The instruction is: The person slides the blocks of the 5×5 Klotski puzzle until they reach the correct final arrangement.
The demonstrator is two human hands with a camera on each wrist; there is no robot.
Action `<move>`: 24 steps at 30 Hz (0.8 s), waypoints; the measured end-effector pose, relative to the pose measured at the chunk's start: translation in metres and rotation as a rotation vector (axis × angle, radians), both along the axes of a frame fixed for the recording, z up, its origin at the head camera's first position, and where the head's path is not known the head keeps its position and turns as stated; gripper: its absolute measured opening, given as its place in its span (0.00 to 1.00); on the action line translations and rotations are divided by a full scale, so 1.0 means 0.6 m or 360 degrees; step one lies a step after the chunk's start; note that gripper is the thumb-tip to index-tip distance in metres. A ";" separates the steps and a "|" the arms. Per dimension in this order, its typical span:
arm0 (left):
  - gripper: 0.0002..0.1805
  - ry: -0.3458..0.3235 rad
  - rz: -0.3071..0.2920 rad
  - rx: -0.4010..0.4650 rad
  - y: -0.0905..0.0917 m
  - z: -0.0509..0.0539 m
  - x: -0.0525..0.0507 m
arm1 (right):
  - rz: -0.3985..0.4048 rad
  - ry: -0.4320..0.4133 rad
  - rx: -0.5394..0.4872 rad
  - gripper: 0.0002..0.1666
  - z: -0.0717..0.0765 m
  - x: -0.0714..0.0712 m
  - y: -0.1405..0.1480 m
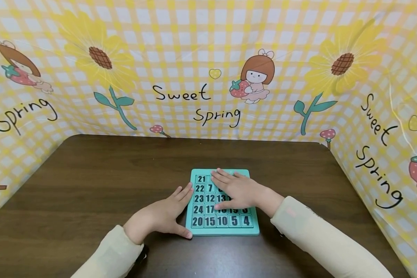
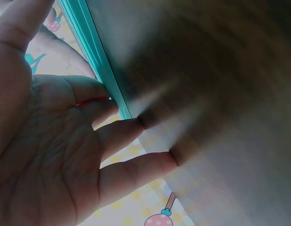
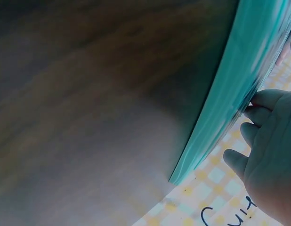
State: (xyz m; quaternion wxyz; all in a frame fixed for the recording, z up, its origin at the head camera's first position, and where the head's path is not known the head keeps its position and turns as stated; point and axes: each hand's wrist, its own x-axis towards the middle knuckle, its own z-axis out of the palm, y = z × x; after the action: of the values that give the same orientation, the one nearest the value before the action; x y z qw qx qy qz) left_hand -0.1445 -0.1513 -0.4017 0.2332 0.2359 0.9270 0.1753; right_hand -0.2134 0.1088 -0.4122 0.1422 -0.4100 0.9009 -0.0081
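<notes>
A turquoise sliding number puzzle (image 1: 215, 232) lies flat on the table, with dark numbers on its tiles. The bottom row reads 20, 15, 10, 5, 4. Along the puzzle's left side rests my left hand (image 1: 165, 215), thumb at the lower left corner and straight fingers at the edge. My right hand (image 1: 241, 191) reaches across the upper right of the tiles, fingers extended, hiding several numbers. A vacant slot shows in the top row beside 21, near its fingertips. The left wrist view shows the left palm (image 2: 51, 141) by the puzzle's side (image 2: 96, 52); the right wrist view shows the right hand (image 3: 277, 136) over the board (image 3: 216, 108).
The dark brown wooden table (image 1: 90, 181) surrounds the puzzle. A yellow checked cloth (image 1: 180, 46) printed with flowers and "Sweet Spring" stands as walls behind and at both sides.
</notes>
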 end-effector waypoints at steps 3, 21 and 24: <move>0.68 -0.0004 -0.0004 -0.0002 0.000 0.001 0.000 | 0.0003 -0.0007 -0.0007 0.55 0.000 -0.001 -0.007; 0.68 -0.0026 0.0010 0.0002 0.003 0.000 0.001 | -0.0011 -0.0033 -0.0034 0.56 0.001 -0.002 0.004; 0.68 -0.0023 0.0019 0.0011 0.001 0.002 0.000 | -0.0046 -0.0023 -0.0047 0.56 0.005 -0.002 0.021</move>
State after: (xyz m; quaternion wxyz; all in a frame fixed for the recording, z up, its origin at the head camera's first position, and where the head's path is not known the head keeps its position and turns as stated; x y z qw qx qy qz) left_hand -0.1442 -0.1508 -0.4005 0.2380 0.2299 0.9260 0.1817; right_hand -0.2149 0.1215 -0.4093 0.1426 -0.3989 0.9054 -0.0263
